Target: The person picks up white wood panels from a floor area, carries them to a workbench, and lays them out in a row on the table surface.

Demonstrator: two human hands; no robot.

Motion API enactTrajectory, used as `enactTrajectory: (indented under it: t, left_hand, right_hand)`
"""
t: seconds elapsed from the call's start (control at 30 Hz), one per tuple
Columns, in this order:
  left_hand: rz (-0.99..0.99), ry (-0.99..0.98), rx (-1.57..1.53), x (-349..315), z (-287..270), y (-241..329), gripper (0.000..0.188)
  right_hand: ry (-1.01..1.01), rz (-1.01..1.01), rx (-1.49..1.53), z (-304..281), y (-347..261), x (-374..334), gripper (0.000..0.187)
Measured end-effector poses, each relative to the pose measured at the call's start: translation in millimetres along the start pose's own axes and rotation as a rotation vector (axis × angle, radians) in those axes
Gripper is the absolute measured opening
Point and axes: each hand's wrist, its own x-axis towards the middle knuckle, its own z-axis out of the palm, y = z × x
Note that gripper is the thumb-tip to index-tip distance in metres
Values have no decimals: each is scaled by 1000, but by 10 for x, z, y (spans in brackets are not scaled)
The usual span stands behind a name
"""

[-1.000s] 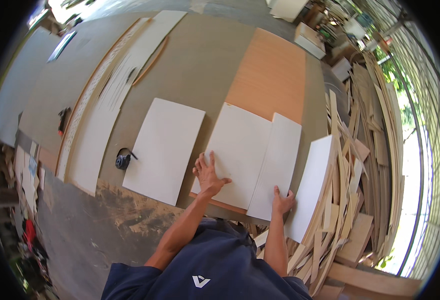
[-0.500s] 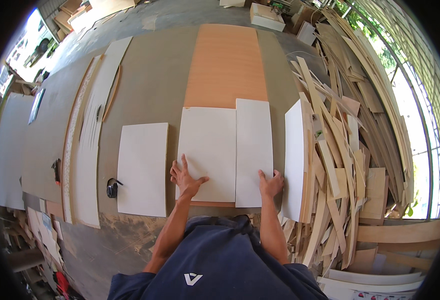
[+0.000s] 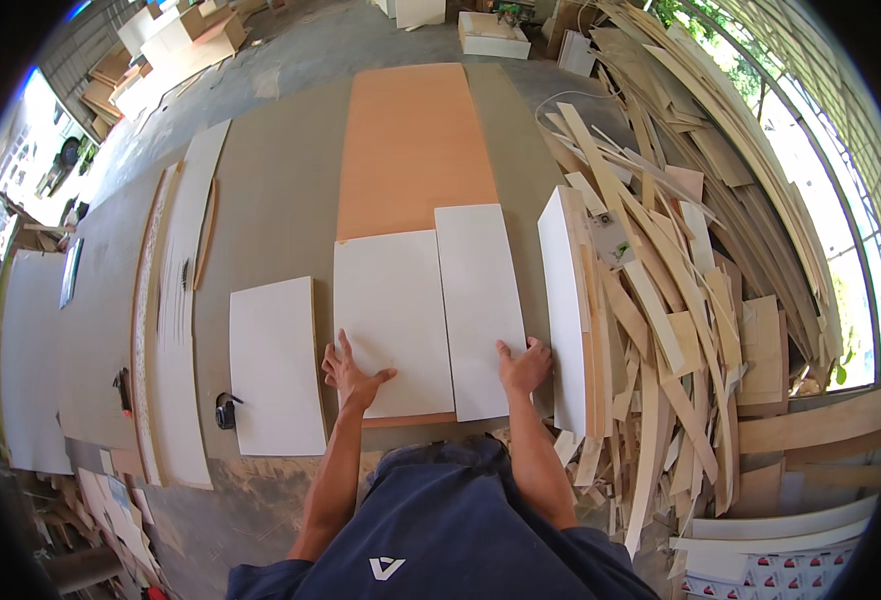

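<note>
Two white panels lie side by side on a long orange-brown board. My left hand (image 3: 357, 383) rests on the near left part of the wider white panel (image 3: 395, 310), thumb spread inward and fingers stretched at its left edge. At the right edge of the narrower white panel (image 3: 480, 300), my right hand (image 3: 526, 366) has its thumb on top and its fingers curled over the side. The panels' long edges meet, and the narrower one reaches slightly farther back. The orange-brown board (image 3: 410, 150) shows beyond them, with a thin strip at the near edge.
A separate white panel (image 3: 275, 370) lies to the left, beside a small black coiled item (image 3: 225, 411). Long pale strips (image 3: 200, 230) lie farther left. Close to my right hand stands a stack of white-faced boards (image 3: 563, 310), against a heap of wood offcuts (image 3: 650, 290).
The whole view has shifted and turned slightly, so the panels appear farther left and lower. Both hands keep about the same places on the panels.
</note>
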Motion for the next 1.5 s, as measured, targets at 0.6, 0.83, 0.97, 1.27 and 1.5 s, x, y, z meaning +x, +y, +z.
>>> enactTrajectory:
  t: [0.6,0.83,0.97,1.27,1.5]
  left_hand:
    - [737,-153,318,-346,294,75,116]
    - [984,-411,238,-607,470,389,113]
    - [987,-364,329,-526,572,330,110]
    - [1011,-302,314,-506,612,337,103]
    - [1051,-354,308,-460,539,317,97]
  right_hand:
    - [-459,-651,-98,-903,595,-529,104]
    - [-485,-595,31,-831,647,-434,93]
    - [-499,-563,57,-812,608,-368,93]
    - [-415,-592,118,-704,597,-311,86]
    - [-428,-617,136,-727,631,-336,82]
